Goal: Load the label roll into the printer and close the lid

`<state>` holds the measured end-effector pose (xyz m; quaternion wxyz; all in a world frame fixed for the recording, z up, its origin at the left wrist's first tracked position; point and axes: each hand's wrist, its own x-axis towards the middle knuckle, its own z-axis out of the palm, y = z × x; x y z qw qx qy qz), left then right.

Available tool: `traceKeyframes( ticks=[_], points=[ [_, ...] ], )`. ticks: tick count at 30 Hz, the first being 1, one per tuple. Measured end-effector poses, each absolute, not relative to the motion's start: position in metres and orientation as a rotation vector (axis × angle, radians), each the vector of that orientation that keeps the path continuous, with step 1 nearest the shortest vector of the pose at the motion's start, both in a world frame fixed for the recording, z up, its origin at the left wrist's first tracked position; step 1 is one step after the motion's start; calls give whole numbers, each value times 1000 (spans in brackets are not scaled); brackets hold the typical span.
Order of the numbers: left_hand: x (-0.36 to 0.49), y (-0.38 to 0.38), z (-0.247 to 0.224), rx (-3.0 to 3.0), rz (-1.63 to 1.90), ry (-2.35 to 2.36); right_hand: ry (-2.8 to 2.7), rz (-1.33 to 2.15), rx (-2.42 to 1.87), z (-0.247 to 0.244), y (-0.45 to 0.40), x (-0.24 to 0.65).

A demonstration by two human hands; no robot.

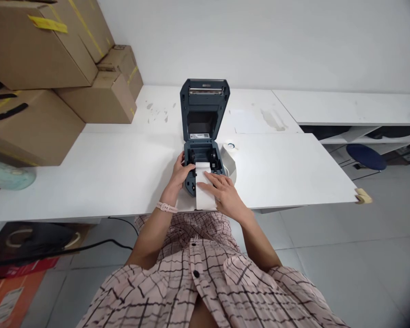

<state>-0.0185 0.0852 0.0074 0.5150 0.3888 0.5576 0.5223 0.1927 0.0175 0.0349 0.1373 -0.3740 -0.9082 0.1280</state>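
Observation:
A dark blue-grey label printer (205, 146) stands on the white table with its lid (205, 98) raised. From its inside a strip of white label paper (204, 200) runs over the front towards me and hangs to the table's edge. My left hand (180, 174) is wrapped round the printer's left side, its thumb over the inner rim near the paper. Over the strip's right side lies my right hand (223, 193), fingers stretched out and touching the paper. Part of the printer's front is hidden under this hand. A white roll (230, 147) stands behind the printer's right side.
Cardboard boxes (68, 105) are stacked at the left, with a pale green wrapped roll (10, 174) in front. A roll of tape (363, 196) sits at the table's right corner. Beyond it is a blue stool (365, 156). Black cables (99, 243) run below the table at left.

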Motion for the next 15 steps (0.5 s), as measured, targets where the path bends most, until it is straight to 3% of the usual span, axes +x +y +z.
traceKeyframes(
  ticks=[15],
  points=[
    [-18,83,12,872,1223,1238,-2535,482,-1017,33,14,204]
  ],
)
